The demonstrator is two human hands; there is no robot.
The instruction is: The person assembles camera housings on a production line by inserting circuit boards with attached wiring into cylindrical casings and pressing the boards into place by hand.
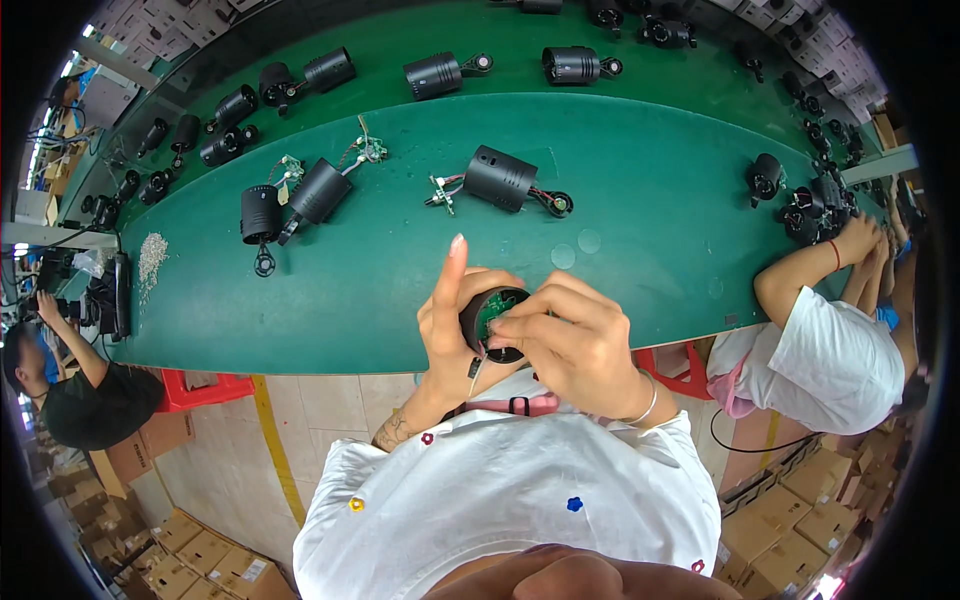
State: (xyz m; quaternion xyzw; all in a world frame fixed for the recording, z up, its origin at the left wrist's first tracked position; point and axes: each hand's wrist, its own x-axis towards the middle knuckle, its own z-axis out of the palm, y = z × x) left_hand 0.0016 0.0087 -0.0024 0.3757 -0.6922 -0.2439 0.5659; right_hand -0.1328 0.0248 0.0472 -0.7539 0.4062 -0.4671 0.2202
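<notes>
I look down on a long green bench (650,260) curving across the middle of the frame, with a far green strip (380,82) along the top. A person in white (830,345) sits at the right edge; another in dark clothing (95,405) is at the left edge.

On the far strip, several black cylinders (434,76) lie with no boards visibly hanging out; I judge them further along.

Three black housings lie on the bench, at upper centre (500,180) and upper left (320,190) (261,215), their boards (441,194) outside on wires, so they seem left to do.

At frame centre, the left hand (445,315) wraps another black housing (470,318), its forefinger pointing up. The right hand (580,325) presses thumb and fingertip together inside the opening; I cannot tell exactly what they pinch.

Smallest, a green circuit board (493,306) shows within that opening. It looks mostly inside, but I cannot tell whether it is fastened.
</notes>
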